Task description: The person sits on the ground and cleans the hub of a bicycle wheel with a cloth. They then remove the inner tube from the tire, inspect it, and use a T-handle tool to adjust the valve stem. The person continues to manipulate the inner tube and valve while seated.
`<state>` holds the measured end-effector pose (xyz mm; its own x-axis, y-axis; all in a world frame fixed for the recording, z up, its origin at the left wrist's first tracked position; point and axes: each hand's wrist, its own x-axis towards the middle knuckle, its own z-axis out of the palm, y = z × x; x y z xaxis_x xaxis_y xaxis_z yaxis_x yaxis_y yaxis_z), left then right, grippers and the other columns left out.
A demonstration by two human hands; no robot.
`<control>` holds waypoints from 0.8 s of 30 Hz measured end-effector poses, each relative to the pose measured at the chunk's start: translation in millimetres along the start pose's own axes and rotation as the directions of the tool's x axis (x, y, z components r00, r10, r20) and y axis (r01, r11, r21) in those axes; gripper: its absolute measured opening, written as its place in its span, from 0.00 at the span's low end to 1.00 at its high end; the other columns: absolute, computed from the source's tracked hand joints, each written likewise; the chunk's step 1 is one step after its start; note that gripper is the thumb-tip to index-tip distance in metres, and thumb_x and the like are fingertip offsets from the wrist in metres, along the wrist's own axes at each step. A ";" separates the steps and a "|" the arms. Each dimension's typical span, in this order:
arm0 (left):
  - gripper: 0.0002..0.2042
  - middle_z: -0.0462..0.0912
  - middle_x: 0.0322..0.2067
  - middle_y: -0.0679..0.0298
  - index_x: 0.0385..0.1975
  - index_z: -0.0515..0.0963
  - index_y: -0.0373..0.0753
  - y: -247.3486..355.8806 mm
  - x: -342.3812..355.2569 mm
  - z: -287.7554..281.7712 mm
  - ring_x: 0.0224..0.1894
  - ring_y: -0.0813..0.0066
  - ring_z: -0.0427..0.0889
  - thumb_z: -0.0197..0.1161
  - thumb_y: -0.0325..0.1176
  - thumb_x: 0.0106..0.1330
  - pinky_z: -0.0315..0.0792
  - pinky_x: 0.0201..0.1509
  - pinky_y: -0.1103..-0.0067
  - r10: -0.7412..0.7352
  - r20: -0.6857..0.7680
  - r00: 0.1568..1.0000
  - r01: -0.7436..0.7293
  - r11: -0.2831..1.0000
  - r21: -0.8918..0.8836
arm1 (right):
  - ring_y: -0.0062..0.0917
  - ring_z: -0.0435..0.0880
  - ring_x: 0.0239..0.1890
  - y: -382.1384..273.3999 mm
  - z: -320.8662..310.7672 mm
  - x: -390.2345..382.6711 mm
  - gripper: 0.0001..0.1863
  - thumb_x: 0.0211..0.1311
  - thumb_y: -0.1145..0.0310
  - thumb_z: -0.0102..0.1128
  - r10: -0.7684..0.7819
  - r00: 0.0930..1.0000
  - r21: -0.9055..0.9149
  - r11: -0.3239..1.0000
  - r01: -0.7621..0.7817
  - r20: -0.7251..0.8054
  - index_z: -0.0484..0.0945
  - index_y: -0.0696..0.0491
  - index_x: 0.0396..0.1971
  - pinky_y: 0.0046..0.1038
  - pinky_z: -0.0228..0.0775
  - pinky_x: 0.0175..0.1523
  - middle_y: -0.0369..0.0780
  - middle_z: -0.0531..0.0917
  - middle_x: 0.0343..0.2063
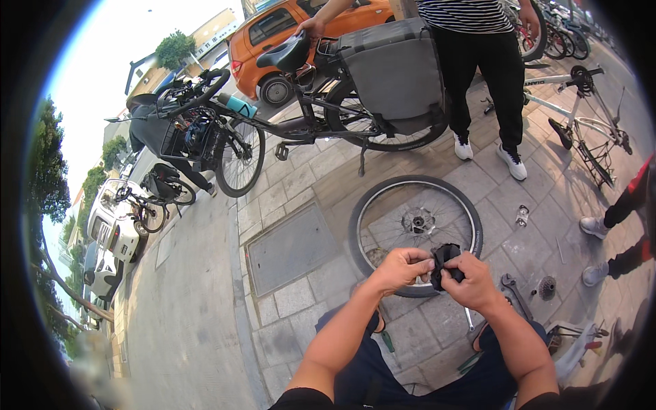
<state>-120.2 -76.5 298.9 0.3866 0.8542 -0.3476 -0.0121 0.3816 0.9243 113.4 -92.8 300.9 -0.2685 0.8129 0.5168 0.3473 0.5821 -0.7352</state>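
Observation:
My left hand (403, 270) and my right hand (467, 281) meet over a wheel lying on the paving, both with fingers closed on a crumpled black bundle (447, 254), perhaps rubber or cloth. The wheel's black tyre (361, 215) surrounds a silver hub (418, 221). A large wrench (511, 290) lies just right of my right hand, near a sprocket cassette (547, 288). A small silver part (522, 214) sits farther up on the pavement.
A black bicycle with a grey pannier (383, 75) stands ahead, beside a person (499, 96) in striped top. Another person (608, 225) stands at right near an upturned white bicycle (574, 102). An orange car (249, 48), parked white vehicles (116, 232) and a metal cover (287, 246) are also visible.

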 end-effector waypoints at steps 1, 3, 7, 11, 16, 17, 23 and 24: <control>0.12 0.87 0.33 0.67 0.47 0.86 0.35 0.1 0.8 -0.1 0.27 0.87 0.79 0.72 0.37 0.72 0.63 0.23 0.87 -0.031 0.010 0.999 0.032 0.998 -0.056 | 0.39 0.84 0.27 0.1 -0.8 -0.8 0.11 0.54 0.73 0.74 -0.033 0.999 -0.034 0.999 0.034 0.012 0.82 0.53 0.37 0.35 0.76 0.32 0.46 0.81 0.29; 0.12 0.87 0.34 0.67 0.48 0.85 0.35 0.8 -0.2 0.6 0.27 0.85 0.79 0.72 0.36 0.72 0.64 0.23 0.86 -0.072 0.026 0.997 0.074 0.994 -0.082 | 0.42 0.82 0.26 0.7 -3.1 -2.7 0.12 0.53 0.72 0.75 -0.118 0.993 -0.057 0.991 0.118 0.015 0.81 0.52 0.37 0.39 0.74 0.29 0.45 0.78 0.27; 0.09 0.85 0.29 0.61 0.46 0.83 0.31 5.6 -4.1 4.5 0.24 0.84 0.77 0.68 0.30 0.74 0.63 0.21 0.86 -0.142 0.052 0.989 0.148 0.981 -0.127 | 0.41 0.81 0.24 1.0 -8.0 -6.0 0.12 0.53 0.73 0.74 -0.155 0.984 -0.122 0.979 0.166 0.091 0.81 0.51 0.36 0.40 0.73 0.28 0.44 0.77 0.26; 0.07 0.85 0.30 0.59 0.46 0.83 0.30 8.5 -5.4 7.7 0.20 0.85 0.73 0.67 0.26 0.73 0.63 0.21 0.87 -0.163 0.046 0.986 0.168 0.974 -0.152 | 0.41 0.81 0.23 0.3 -10.1 -6.6 0.11 0.53 0.73 0.74 -0.188 0.974 -0.179 0.962 0.208 0.124 0.80 0.51 0.35 0.41 0.73 0.26 0.44 0.76 0.25; 0.08 0.85 0.30 0.60 0.47 0.83 0.30 3.7 -1.6 3.2 0.23 0.85 0.75 0.66 0.25 0.73 0.65 0.23 0.87 -0.177 0.134 0.975 0.200 0.963 -0.181 | 0.42 0.81 0.24 -0.9 -10.8 -7.3 0.11 0.52 0.74 0.73 -0.205 0.971 -0.171 0.959 0.224 0.121 0.79 0.51 0.35 0.41 0.74 0.27 0.44 0.76 0.25; 0.08 0.85 0.30 0.61 0.47 0.83 0.30 1.2 -0.9 3.2 0.24 0.85 0.76 0.67 0.25 0.73 0.66 0.24 0.88 -0.154 0.132 0.979 0.178 0.963 -0.202 | 0.42 0.82 0.24 -1.2 -10.2 -7.6 0.11 0.52 0.74 0.73 -0.199 0.973 -0.166 0.962 0.216 0.115 0.79 0.52 0.35 0.41 0.74 0.27 0.44 0.76 0.25; 0.12 0.87 0.35 0.64 0.50 0.83 0.30 -6.5 1.0 7.0 0.31 0.84 0.81 0.72 0.27 0.69 0.73 0.33 0.87 -0.055 0.079 0.995 0.071 0.974 -0.217 | 0.39 0.84 0.27 -6.1 -3.1 -10.2 0.10 0.54 0.75 0.73 -0.020 0.999 0.028 0.999 0.021 -0.031 0.80 0.55 0.34 0.36 0.76 0.32 0.45 0.81 0.29; 0.13 0.87 0.36 0.64 0.50 0.83 0.30 -5.3 0.6 7.7 0.33 0.84 0.82 0.73 0.27 0.69 0.73 0.34 0.86 -0.055 0.070 0.996 0.067 0.979 -0.192 | 0.38 0.84 0.27 -7.1 -2.5 -10.3 0.10 0.54 0.75 0.73 0.020 0.998 0.069 0.997 -0.017 -0.053 0.80 0.55 0.34 0.35 0.77 0.33 0.45 0.82 0.29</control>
<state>-112.7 -80.8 295.0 0.4505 0.8051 -0.3859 -0.1625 0.4989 0.8513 115.9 -105.3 301.9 -0.2133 0.8244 0.5243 0.2892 0.5659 -0.7721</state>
